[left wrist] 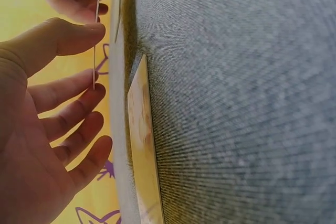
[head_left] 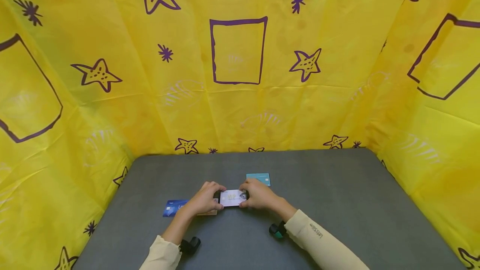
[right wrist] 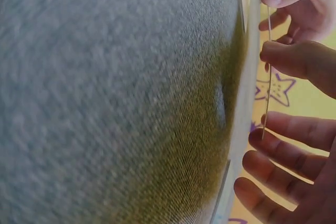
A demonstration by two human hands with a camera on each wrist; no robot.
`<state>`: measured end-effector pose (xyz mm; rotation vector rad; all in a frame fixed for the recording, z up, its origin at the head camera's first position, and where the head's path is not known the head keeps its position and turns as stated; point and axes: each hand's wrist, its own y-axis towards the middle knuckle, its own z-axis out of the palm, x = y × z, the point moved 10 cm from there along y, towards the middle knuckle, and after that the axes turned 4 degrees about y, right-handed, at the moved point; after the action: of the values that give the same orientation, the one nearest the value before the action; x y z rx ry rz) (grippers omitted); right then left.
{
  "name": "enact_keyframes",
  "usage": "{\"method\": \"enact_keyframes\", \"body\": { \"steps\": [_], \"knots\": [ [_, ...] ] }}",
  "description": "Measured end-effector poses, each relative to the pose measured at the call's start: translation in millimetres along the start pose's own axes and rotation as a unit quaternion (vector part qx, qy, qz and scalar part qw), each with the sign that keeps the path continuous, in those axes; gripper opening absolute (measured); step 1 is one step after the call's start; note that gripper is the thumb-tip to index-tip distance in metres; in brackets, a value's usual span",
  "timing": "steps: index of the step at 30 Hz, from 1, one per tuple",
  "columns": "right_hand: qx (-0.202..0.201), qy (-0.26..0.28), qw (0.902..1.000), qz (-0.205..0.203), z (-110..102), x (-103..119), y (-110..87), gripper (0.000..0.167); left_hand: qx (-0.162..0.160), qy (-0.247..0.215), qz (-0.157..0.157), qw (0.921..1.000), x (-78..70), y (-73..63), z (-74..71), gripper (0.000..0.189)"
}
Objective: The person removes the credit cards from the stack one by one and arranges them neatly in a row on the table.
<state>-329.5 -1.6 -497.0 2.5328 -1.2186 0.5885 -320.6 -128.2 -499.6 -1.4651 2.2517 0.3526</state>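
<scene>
A white bank card with a small dark picture at its right end is held between both hands, raised off the table. My left hand pinches its left end between thumb and fingertips. At the other end my right hand pinches it the same way. Edge-on, the white card shows as a thin line in the left wrist view, above the tabletop. Under the left hand, a blue card and a brownish card lie side by side, partly hidden by that hand.
Behind the right hand lies a teal card on the grey table. Yellow cloth printed with starfish walls in the back and sides. Black wrist cameras hang below both forearms.
</scene>
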Motion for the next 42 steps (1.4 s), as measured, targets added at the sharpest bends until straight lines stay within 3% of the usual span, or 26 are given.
{"method": "enact_keyframes", "body": {
  "steps": [15,34,42],
  "knots": [
    [0.017,-0.019,0.9996,-0.008,13.2,3.8,-4.0,0.042,0.030,0.015,-0.006,0.9994,2.6,-4.1,12.6,0.044],
    [0.030,-0.048,0.9983,-0.012,18.3,9.2,-0.7,0.043,0.027,0.044,-0.007,0.9987,3.3,-5.4,11.4,0.043],
    [0.038,-0.048,0.9980,-0.017,18.5,13.4,-1.3,0.043,0.029,0.038,0.006,0.9989,-0.7,-9.9,9.1,0.043]
  ]
}}
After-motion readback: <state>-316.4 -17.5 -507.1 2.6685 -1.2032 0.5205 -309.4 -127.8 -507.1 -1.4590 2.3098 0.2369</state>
